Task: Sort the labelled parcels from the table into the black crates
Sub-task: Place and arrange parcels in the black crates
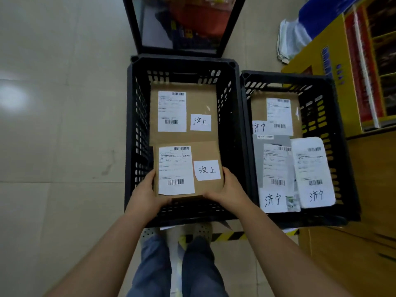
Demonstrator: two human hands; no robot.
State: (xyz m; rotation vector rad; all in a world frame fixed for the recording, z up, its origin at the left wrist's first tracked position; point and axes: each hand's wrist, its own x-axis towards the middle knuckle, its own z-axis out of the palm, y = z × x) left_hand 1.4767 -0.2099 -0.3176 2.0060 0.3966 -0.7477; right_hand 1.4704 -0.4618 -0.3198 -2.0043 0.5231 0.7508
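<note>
Two black crates point(182, 67) on pale, perhaps tiled, floor point(53, 125).

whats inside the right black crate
Three labelled parcels lie in the right black crate: a brown parcel at the far end, a grey parcel and a white parcel nearer. They cover the crate floor, so anything beneath is hidden.

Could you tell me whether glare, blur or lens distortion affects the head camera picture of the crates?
Head view: a soft glare patch sits on the floor tiles at left; the wide-angle lens bows the left crate and right crate outward; the held parcel, gripped by the left hand and right hand, is fairly sharp, handwritten label legible, while the yellow shelving and picture edges are smeared.
</note>
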